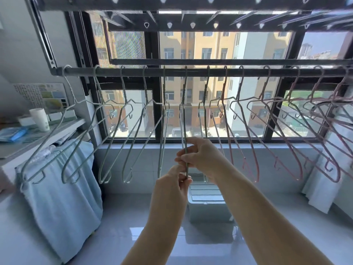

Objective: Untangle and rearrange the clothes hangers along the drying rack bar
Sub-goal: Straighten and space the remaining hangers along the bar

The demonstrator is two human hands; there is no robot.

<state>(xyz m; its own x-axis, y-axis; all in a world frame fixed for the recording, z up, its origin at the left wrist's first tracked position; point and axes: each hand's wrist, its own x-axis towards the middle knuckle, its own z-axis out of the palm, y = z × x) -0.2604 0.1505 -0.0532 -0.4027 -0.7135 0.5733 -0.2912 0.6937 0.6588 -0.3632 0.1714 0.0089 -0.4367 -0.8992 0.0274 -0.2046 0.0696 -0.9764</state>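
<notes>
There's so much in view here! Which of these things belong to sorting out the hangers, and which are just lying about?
Part of the job:
drying rack bar
green hangers
pink hangers
held green hanger, pinched by the left hand and the right hand

Just lying about:
paper cup on the shelf
blue packet near it
blue cloth draped below

A dark green hanger (184,121) between the fingers (191,150). Pale green hangers (124,88) hang left of them, pink hangers (256,161) right, a black bar (191,72) above. Farther left: light blue cloth (63,197), white cup (39,119).
</notes>
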